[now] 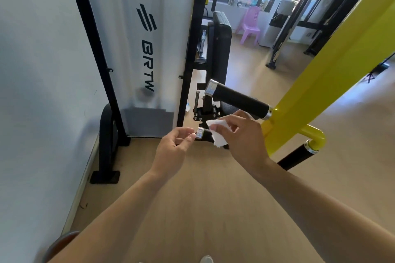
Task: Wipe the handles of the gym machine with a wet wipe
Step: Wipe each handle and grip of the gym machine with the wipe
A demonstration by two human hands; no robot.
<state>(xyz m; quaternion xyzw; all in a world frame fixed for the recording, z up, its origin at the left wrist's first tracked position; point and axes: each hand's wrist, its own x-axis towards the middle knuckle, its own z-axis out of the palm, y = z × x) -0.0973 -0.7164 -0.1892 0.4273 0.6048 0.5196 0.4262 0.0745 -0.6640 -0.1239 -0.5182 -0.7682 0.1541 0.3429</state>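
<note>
Currently I log: right hand (241, 139) fingers curled around the wet wipe (218, 134) on the small lower handle (203, 134), left hand (173, 151) loosely curled, empty, fingertips at its metal cap; risk: wipe bunching, leaving the large handle (239, 100) above missed.

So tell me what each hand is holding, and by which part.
The right hand grips the white wet wipe by its upper part, wrapped over a small black handle. The left hand touches that handle's chrome end cap with its fingertips, holding nothing.
</note>
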